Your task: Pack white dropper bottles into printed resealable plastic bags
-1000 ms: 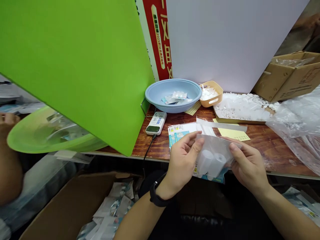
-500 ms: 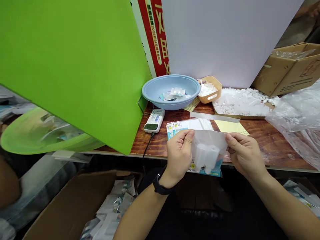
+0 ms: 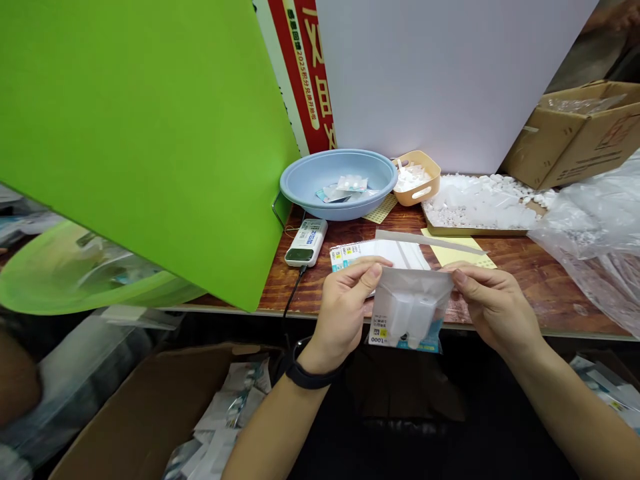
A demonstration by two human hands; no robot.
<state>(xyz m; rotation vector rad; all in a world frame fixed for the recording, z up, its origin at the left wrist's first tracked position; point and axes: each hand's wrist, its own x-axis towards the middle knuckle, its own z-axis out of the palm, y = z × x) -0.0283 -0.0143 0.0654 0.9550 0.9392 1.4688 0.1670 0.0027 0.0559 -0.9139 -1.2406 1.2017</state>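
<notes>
Between my two hands hangs a small clear plastic bag (image 3: pixel 411 310) with white plastic pieces inside and a printed card in blue and yellow. My left hand (image 3: pixel 345 303) pinches its upper left corner between thumb and fingers. At the upper right corner, my right hand (image 3: pixel 493 303) grips the bag's edge the same way. The bag's top edge is stretched fairly straight and its lower end hangs past the table's front edge. Behind it lie printed cards (image 3: pixel 345 252) and a long pale strip (image 3: pixel 433 241), partly hidden by the bag and my left hand.
A blue basin (image 3: pixel 340 163) holds a few packets. Beside it stand a tan basket (image 3: pixel 430 177) of white pieces and a tray (image 3: pixel 470 230) of white bits. A white device (image 3: pixel 306 241) with a cable sits left. A carton (image 3: pixel 115 427) of packets is below; a green panel (image 3: pixel 150 133) rises left.
The bag's top edge has dropped slightly and its printed front now faces me more flatly. My left hand has shifted a little left and down; both hands keep their hold.
</notes>
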